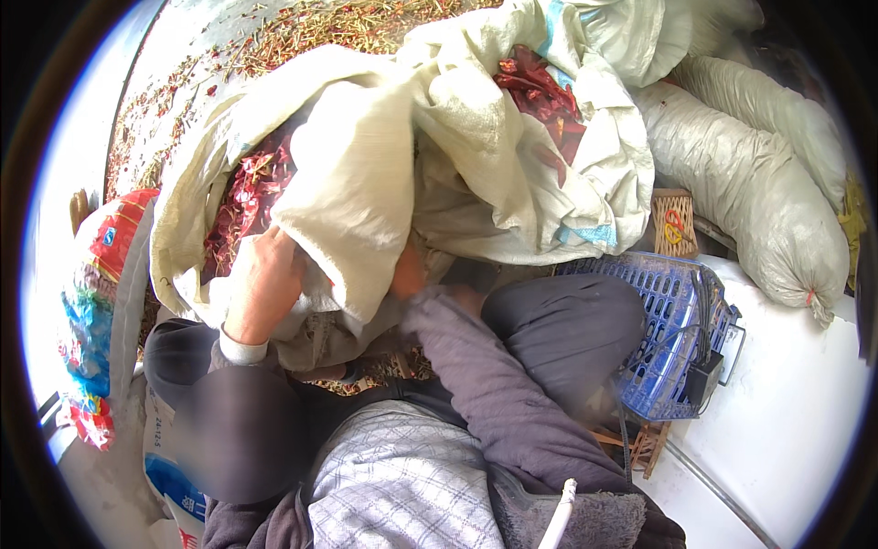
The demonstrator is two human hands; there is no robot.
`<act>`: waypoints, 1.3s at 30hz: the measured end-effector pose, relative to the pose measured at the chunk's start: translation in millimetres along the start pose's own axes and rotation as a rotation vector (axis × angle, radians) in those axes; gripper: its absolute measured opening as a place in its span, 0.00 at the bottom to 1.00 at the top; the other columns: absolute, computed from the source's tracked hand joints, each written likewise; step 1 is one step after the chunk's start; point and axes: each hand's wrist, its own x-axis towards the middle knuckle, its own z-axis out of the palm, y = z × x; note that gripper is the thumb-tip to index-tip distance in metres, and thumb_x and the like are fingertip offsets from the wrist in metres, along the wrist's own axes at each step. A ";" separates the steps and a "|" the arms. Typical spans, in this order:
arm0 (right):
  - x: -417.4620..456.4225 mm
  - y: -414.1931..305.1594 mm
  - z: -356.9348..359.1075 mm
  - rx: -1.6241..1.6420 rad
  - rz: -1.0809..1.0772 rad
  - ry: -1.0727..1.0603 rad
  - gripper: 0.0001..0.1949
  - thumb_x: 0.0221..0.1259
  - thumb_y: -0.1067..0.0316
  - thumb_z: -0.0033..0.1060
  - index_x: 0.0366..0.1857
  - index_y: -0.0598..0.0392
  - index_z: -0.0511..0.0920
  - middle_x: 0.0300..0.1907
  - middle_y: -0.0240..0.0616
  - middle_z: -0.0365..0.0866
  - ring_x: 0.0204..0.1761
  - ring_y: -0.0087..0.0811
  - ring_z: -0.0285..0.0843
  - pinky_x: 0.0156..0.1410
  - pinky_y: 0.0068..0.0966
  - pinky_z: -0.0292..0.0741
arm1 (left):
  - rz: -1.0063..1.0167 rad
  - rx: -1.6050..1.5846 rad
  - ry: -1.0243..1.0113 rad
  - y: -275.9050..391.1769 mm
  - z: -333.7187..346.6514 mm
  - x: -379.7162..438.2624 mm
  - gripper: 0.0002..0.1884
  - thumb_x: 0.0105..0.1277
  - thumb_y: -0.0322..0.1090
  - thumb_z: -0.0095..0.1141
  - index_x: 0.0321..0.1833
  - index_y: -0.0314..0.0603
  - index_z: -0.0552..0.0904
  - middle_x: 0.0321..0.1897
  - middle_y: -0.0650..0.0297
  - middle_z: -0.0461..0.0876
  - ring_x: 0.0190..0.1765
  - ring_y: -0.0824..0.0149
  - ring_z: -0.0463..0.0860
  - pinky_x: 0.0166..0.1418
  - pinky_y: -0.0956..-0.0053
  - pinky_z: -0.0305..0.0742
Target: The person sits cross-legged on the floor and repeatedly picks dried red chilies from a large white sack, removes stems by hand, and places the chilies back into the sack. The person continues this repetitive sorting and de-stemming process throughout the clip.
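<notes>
My left hand [264, 285] holds the edge of a white woven sack [353, 185], its fingertips partly tucked behind the cloth. Inside the mouth of that sack lie dried red chilli peppers [257, 175], to the far side of this hand. My right hand [409, 270] is largely hidden by the hanging fold of the sack, and its fingers cannot be made out. A second woven sack [480, 130], creased and with blue stripes, leans against the first on the right. More dried red chillies [538, 86] show in its opening.
Chilli stems and scraps [309, 34] litter the floor at the back. Full white sacks [748, 165] lie at the right, near a blue plastic basket [672, 329] and a woven cane stool [672, 213] bearing scissors [674, 226]. A colourful stuffed bag [96, 316] stands left.
</notes>
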 end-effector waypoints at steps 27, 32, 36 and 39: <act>145.8 -136.7 -144.3 -0.873 -0.487 -0.221 0.24 0.73 0.55 0.54 0.61 0.63 0.79 0.56 0.60 0.85 0.60 0.56 0.83 0.69 0.46 0.77 | 0.326 -0.149 -0.567 38.1 60.5 -25.5 0.08 0.58 0.31 0.62 0.38 0.37 0.88 0.29 0.47 0.87 0.36 0.46 0.88 0.43 0.55 0.83; 114.7 -141.6 -89.4 -0.546 0.017 -0.261 0.18 0.73 0.60 0.52 0.51 0.66 0.81 0.51 0.57 0.87 0.54 0.55 0.86 0.61 0.46 0.81 | 0.404 -0.156 -0.711 48.7 96.4 -45.7 0.09 0.61 0.32 0.63 0.40 0.35 0.89 0.31 0.46 0.87 0.39 0.44 0.88 0.47 0.54 0.82; 46.7 -116.3 -36.9 -0.676 -0.414 -0.493 0.12 0.71 0.62 0.54 0.43 0.61 0.82 0.40 0.55 0.86 0.45 0.55 0.86 0.51 0.47 0.82 | 0.455 -0.227 -0.719 45.4 80.2 -46.3 0.11 0.64 0.32 0.62 0.46 0.36 0.89 0.32 0.48 0.87 0.36 0.48 0.89 0.43 0.58 0.83; 9.9 -119.8 -16.3 -0.450 -0.526 -0.789 0.14 0.63 0.59 0.63 0.41 0.60 0.85 0.39 0.56 0.87 0.46 0.53 0.88 0.52 0.44 0.83 | -0.089 -0.540 -0.932 38.3 39.5 -47.4 0.08 0.68 0.27 0.60 0.46 0.33 0.87 0.28 0.56 0.87 0.26 0.61 0.87 0.34 0.65 0.82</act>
